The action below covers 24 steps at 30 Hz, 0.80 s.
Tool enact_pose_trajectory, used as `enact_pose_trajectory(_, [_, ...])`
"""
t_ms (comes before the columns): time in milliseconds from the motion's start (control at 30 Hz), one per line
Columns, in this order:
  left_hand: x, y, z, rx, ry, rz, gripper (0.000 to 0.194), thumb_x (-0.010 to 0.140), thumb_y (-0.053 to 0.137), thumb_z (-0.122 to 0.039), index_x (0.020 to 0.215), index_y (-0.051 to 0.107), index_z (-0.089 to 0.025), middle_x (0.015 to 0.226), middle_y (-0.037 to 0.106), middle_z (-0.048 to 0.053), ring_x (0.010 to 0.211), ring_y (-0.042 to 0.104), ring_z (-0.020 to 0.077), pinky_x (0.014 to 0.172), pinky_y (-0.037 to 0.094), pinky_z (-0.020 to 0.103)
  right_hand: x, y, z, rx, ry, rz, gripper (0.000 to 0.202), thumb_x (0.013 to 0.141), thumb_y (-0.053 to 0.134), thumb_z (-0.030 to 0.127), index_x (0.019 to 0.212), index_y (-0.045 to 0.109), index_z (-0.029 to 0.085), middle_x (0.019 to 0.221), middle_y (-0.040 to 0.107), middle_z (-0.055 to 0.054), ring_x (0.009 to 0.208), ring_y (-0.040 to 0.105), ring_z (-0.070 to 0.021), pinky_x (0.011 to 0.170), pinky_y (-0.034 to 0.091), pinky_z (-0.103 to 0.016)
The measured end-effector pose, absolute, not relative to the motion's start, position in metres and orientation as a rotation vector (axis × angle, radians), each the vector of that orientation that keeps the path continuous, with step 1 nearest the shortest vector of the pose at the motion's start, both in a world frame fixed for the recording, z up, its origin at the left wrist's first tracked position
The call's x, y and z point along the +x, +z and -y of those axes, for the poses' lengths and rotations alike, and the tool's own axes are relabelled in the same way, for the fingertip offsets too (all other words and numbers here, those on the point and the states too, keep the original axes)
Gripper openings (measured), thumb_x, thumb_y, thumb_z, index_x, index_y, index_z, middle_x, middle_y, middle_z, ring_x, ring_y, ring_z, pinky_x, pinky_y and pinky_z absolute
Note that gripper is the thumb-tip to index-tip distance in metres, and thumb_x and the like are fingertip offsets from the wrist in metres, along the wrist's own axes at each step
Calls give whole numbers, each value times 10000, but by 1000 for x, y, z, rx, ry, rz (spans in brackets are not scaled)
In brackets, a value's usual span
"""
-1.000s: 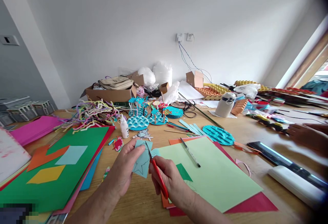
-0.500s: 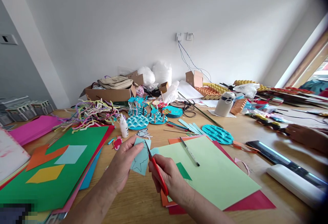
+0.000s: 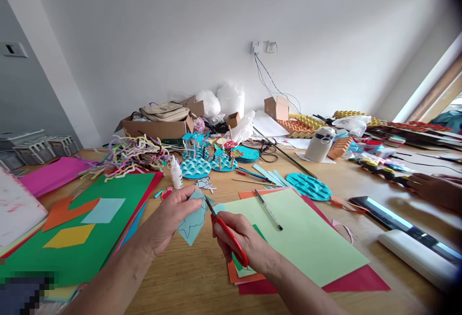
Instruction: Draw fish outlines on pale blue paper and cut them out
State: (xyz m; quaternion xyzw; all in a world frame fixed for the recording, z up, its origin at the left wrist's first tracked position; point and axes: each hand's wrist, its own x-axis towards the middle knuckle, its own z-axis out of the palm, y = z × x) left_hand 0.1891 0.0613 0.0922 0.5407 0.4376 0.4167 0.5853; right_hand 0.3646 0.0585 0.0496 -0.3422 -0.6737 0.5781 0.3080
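A piece of light blue paper (image 3: 191, 227) with a dark drawn outline is pinched by its upper edge in my left hand (image 3: 169, 219). My right hand (image 3: 240, 238) grips red-handled scissors (image 3: 233, 235), whose dark blades lie at the paper's upper right edge. Whether the blades are fully closed I cannot tell. Beneath and beside my right hand lies a pale green sheet (image 3: 306, 243) on orange and dark red sheets, with a pen (image 3: 269, 210) on it. A white glue bottle (image 3: 176, 174) stands just beyond my left hand.
On the left, coloured sheets (image 3: 119, 199) carry orange, yellow and light blue scraps. Pipe cleaners (image 3: 137, 154), blue wavy discs with small figures (image 3: 195, 167) and a cardboard box (image 3: 155, 127) fill the back. At right are a black-and-white device (image 3: 415, 252) and another person's hand (image 3: 435, 190).
The blue paper has turned and tilted in my left hand, its lower corner now pointing down. My right hand with the scissors has shifted slightly right. The whole view has shifted a little.
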Motion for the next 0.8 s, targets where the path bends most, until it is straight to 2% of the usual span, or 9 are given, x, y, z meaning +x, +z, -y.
enact_pose_trajectory(267, [178,104,-65,1300,1050,-1009,229,707,642,-383,699,547,-175,543,438,-65,473,318,64,439,261,162,379,63,-65,-941,1591,1959,309,844,474,407,643,444,175,495,443,58,417,426,-68,409,320,-172])
enact_pose_trajectory(367, [173,113,-65,1311,1121,-1044,240,665,678,-385,673,570,-172,551,462,-57,475,350,70,451,284,170,394,70,-72,-836,1677,1976,342,825,479,468,645,456,178,479,441,57,411,393,-71,427,300,-193])
enact_pose_trajectory(433, [171,114,-65,1339,1105,-1070,232,649,692,-385,677,596,-175,560,487,-46,476,384,80,453,297,178,401,77,-76,-735,1604,1889,356,792,503,503,641,461,182,487,450,50,443,399,-81,463,311,-211])
enact_pose_trajectory(567, [171,109,-66,1414,961,-1116,200,672,677,-375,750,638,-195,620,570,-9,513,485,123,469,342,203,397,98,-81,-846,1315,1615,226,697,649,339,757,491,190,659,530,34,547,455,-94,514,355,-223])
enact_pose_trajectory(633, [174,107,-67,1470,902,-1132,175,681,671,-353,758,646,-199,644,594,0,516,499,131,464,348,205,388,107,-82,-921,1250,1650,203,689,649,300,767,504,182,755,578,6,590,476,-96,522,368,-223])
enact_pose_trajectory(800, [180,106,-74,1599,919,-1094,120,613,720,-259,709,658,-222,627,598,-7,543,516,157,472,345,214,365,113,-87,-927,1279,1744,198,644,646,265,736,499,170,720,564,17,559,457,-85,476,350,-208])
